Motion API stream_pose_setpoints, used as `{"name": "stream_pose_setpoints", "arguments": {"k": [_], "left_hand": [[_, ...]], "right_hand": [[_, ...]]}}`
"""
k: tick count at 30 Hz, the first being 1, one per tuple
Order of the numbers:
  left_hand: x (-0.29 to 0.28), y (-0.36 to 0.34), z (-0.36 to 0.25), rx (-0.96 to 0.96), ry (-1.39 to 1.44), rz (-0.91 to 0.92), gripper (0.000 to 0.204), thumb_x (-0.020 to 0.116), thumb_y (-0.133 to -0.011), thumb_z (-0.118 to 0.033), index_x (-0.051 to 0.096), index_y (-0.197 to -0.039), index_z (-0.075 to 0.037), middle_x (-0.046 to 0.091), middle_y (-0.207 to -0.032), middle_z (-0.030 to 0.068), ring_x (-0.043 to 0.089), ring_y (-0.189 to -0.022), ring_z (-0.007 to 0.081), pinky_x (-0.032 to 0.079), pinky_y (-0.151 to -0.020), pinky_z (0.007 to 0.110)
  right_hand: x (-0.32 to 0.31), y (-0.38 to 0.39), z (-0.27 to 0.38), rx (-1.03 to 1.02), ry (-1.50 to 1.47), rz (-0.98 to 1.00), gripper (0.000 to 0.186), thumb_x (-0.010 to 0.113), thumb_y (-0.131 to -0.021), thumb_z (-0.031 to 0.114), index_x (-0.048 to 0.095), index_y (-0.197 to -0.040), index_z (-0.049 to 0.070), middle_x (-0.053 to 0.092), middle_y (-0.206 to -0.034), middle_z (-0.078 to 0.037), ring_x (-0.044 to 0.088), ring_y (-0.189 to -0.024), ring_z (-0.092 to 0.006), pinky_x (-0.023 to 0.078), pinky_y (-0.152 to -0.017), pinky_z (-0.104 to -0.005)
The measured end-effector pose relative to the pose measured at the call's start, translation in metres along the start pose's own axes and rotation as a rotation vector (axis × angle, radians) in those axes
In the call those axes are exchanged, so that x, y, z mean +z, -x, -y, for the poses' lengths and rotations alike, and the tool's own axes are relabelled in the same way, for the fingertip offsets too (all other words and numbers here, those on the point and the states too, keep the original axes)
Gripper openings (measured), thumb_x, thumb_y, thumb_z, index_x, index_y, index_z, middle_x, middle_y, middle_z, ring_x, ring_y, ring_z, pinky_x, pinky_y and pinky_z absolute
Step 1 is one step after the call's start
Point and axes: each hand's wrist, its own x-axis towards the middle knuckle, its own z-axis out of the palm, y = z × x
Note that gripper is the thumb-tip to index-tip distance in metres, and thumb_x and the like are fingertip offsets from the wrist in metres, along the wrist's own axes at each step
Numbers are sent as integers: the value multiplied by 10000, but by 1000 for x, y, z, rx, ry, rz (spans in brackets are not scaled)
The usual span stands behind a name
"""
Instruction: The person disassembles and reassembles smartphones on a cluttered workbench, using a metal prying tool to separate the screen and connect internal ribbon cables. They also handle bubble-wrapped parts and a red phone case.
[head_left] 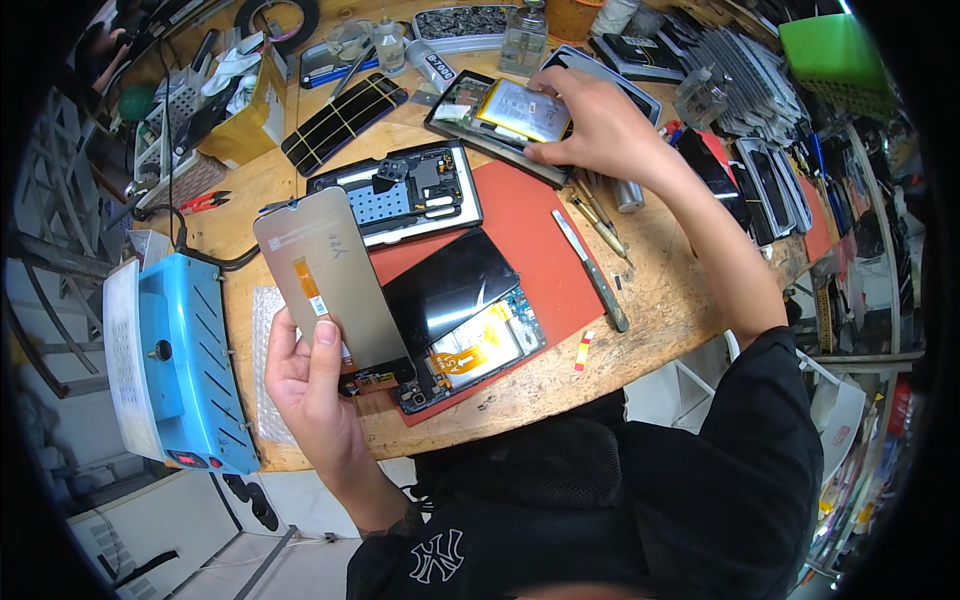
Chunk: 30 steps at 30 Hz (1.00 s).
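My left hand (318,385) grips a phone display panel (335,265) by its lower edge, thumb on its silvery back, where an orange ribbon cable (306,280) shows. Below it, an opened phone (490,345) with circuit board and ribbon cables lies on the red mat (540,270), partly covered by a glossy black screen (450,285). At the back of the bench, my right hand (595,120) is closed on an opened phone (460,105) with a silver battery (525,108), thumb at its near side; its fingertips on the far side are partly hidden.
A black phone back part (430,185) lies behind the mat. A blue machine (185,360) stands at the left edge. A scalpel-like knife (590,270), screwdrivers (600,230) and a black phone with yellow bands (340,122) lie about. Stacked phone parts (735,85) fill the back right.
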Motion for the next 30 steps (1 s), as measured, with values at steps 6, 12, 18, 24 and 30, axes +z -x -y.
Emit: {"name": "stream_pose_setpoints", "arguments": {"k": [6, 12, 18, 24, 30], "left_hand": [[1, 1, -1, -8, -1, 5, 315, 608, -1031, -100, 559, -1316, 25, 737, -1122, 104, 695, -982, 114, 528, -878, 246], [-1, 1, -1, -12, -14, 7, 325, 611, -1030, -105, 551, -1319, 30, 738, -1120, 111, 698, -977, 113, 525, -872, 241], [-1, 1, -1, -12, -13, 20, 334, 610, -1029, -107, 548, -1324, 37, 742, -1113, 121, 696, -978, 111, 515, -878, 241], [0, 2, -2, -11, -22, 16, 339, 608, -1026, -98, 551, -1330, 41, 741, -1111, 121, 693, -971, 112, 506, -873, 238], [-1, 2, -1, -49, 33, -14, 297, 590, -1028, -66, 548, -1300, 47, 732, -1093, 118, 671, -986, 102, 491, -880, 238]], "right_hand": [[9, -1, 6, 46, 61, 49, 823, 884, -704, 315, 525, -1345, -57, 590, -1248, -270, 588, -1203, -407, 478, -1035, -430], [6, -10, 9, 36, 33, 104, 737, 847, -701, 277, 490, -1235, -82, 613, -1128, -311, 605, -1134, -432, 513, -983, -460], [-1, -16, 18, 106, -8, 266, 798, 857, -724, 251, 406, -1304, -61, 637, -1120, -351, 639, -1069, -483, 516, -942, -495], [1, -16, 11, 67, -47, 148, 726, 868, -690, 306, 465, -1149, -86, 650, -1077, -311, 674, -1017, -397, 538, -893, -447], [-24, -5, -24, 246, -1173, 209, 728, 824, -782, 389, 524, -1290, -36, 668, -1114, -194, 674, -1016, -258, 587, -919, -395]]}}
